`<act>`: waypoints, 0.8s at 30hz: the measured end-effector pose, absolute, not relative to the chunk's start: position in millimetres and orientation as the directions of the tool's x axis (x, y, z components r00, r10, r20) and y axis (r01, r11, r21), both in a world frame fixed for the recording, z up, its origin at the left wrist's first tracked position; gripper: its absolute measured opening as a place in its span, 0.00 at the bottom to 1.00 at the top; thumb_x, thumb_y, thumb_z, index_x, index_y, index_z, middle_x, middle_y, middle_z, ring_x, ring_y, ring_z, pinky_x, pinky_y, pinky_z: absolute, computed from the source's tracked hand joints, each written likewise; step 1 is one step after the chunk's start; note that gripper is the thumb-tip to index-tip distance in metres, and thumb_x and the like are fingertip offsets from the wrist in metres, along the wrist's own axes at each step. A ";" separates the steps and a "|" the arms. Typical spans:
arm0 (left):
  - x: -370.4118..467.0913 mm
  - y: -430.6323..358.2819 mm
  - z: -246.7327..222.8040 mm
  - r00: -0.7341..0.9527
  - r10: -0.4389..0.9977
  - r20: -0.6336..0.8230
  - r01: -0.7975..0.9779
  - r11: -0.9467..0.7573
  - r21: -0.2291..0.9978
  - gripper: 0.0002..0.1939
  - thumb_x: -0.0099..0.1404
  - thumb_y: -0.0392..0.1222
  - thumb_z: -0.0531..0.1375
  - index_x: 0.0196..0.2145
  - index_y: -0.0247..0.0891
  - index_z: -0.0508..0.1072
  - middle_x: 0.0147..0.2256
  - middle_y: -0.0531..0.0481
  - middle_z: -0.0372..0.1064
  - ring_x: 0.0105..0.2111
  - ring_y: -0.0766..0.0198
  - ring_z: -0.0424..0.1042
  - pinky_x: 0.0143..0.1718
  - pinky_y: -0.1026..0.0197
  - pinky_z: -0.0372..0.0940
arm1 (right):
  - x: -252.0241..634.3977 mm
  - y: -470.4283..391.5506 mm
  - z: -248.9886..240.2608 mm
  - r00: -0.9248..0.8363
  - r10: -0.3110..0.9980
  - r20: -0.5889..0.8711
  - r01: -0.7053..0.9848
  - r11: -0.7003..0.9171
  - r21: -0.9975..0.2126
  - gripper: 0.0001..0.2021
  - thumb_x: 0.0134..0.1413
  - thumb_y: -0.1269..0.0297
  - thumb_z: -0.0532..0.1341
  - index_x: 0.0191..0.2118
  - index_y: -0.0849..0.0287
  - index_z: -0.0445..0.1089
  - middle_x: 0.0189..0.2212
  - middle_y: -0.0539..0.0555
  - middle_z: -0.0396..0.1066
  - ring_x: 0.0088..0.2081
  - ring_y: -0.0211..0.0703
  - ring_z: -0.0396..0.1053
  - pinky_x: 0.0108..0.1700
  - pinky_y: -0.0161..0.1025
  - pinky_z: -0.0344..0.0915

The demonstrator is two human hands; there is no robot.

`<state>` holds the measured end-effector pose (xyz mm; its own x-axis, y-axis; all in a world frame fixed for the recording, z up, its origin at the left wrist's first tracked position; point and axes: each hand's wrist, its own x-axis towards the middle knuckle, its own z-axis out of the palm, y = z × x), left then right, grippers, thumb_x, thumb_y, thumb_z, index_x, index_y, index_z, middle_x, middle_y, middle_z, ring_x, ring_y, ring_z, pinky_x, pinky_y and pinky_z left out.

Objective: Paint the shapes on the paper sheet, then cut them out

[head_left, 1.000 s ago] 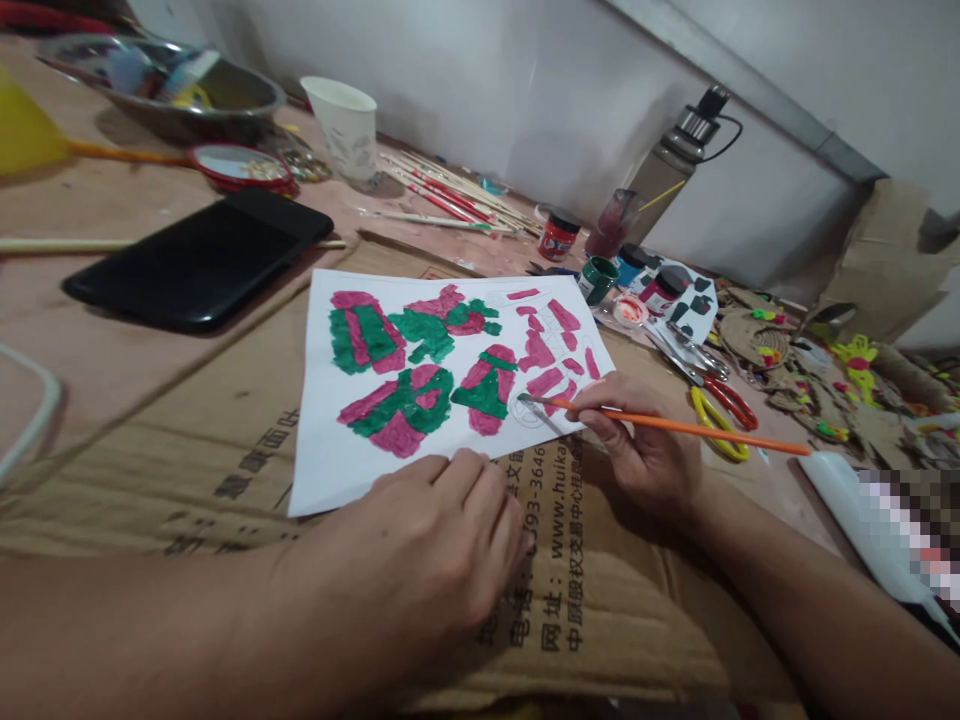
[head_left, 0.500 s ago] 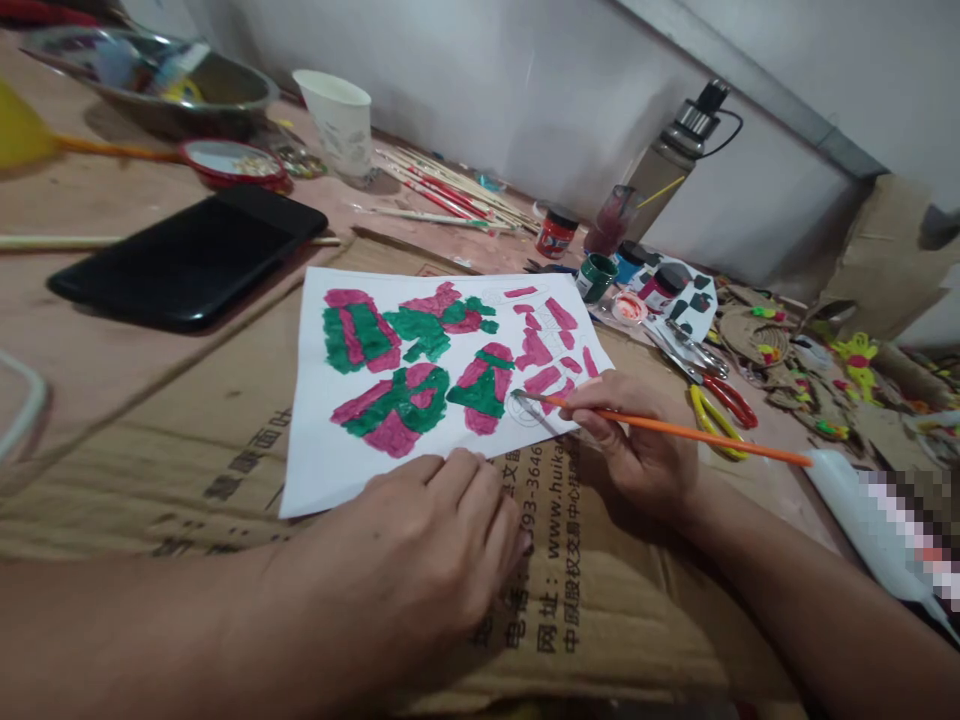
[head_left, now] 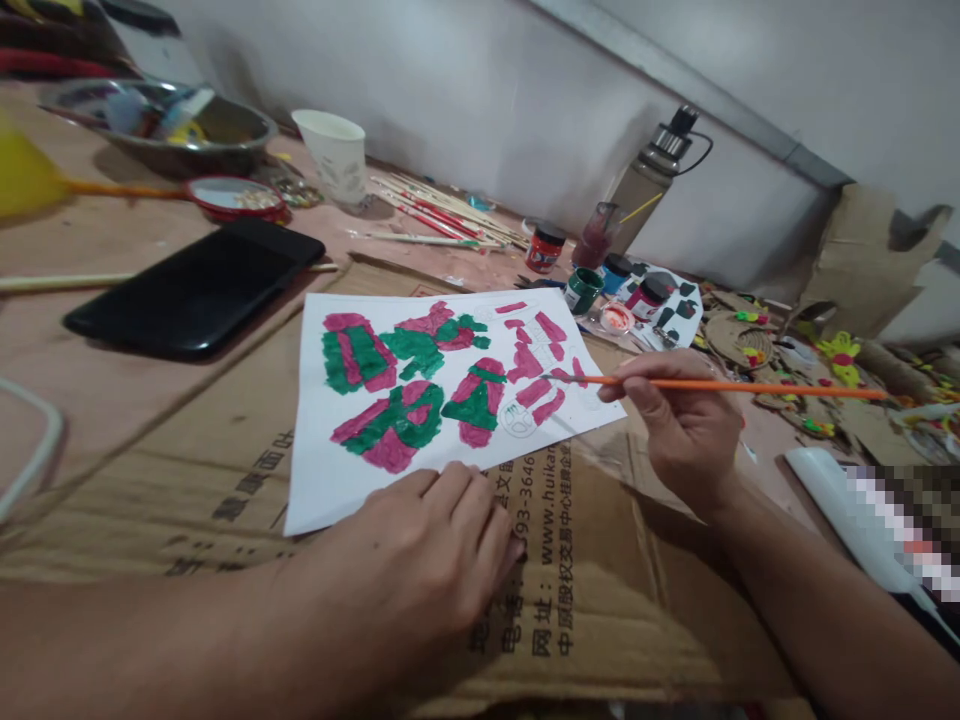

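Note:
My right hand [head_left: 679,425] pinches an orange paintbrush [head_left: 757,387], its tip over the right part of a white sheet of paper [head_left: 319,480]. Bold shapes in green and magenta paint cover much of the sheet. At its right side are magenta patches and pencil outlines, with a few green marks inside a drawn circle [head_left: 517,418]. My left hand [head_left: 442,545] rests at the sheet's lower edge, fingers curled together and closed; the fingertips and anything under them are hidden. Beneath the paper lies printed cardboard [head_left: 637,620].
Beyond the paper stand a green paint jar [head_left: 583,290], a red paint jar [head_left: 545,247], a magenta jar [head_left: 646,298] and a bottle [head_left: 649,190]. Wooden sticks [head_left: 442,215] and a paper cup [head_left: 332,160] are at the back. A black phone [head_left: 195,290] and metal bowl [head_left: 225,140] lie left.
My right hand has lifted and moved right with the paintbrush, whose tip has left the circle. Green marks now show there. My left hand stays at the paper's edge; the view has shifted slightly.

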<state>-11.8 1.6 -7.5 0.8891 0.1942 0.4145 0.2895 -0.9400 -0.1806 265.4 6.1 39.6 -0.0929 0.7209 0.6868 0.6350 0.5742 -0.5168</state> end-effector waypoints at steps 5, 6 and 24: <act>-12.4 3.2 -12.9 0.876 0.206 0.437 0.300 -0.940 -0.159 0.06 0.71 0.38 0.64 0.35 0.41 0.72 0.31 0.47 0.69 0.31 0.55 0.63 0.32 0.52 0.55 | 287.6 44.7 55.2 0.066 0.603 0.795 0.633 0.590 -0.501 0.10 0.73 0.52 0.68 0.41 0.52 0.77 0.32 0.49 0.80 0.30 0.41 0.82 0.34 0.39 0.78; -12.9 3.4 -13.0 0.883 0.213 0.418 0.300 -0.942 -0.153 0.05 0.71 0.38 0.65 0.36 0.41 0.72 0.32 0.47 0.69 0.31 0.55 0.63 0.32 0.52 0.55 | 293.4 55.8 57.5 0.074 0.589 0.805 0.657 0.578 -0.484 0.12 0.73 0.51 0.67 0.41 0.52 0.76 0.31 0.48 0.80 0.30 0.42 0.82 0.34 0.39 0.77; -12.9 1.6 -32.1 0.905 0.252 0.344 0.311 -0.942 -0.128 0.06 0.73 0.43 0.65 0.38 0.40 0.73 0.33 0.47 0.69 0.32 0.56 0.64 0.35 0.53 0.58 | 333.8 184.3 45.6 0.077 0.844 0.531 0.923 0.141 -0.357 0.07 0.67 0.65 0.59 0.34 0.52 0.70 0.34 0.58 0.82 0.40 0.56 0.80 0.55 0.52 0.74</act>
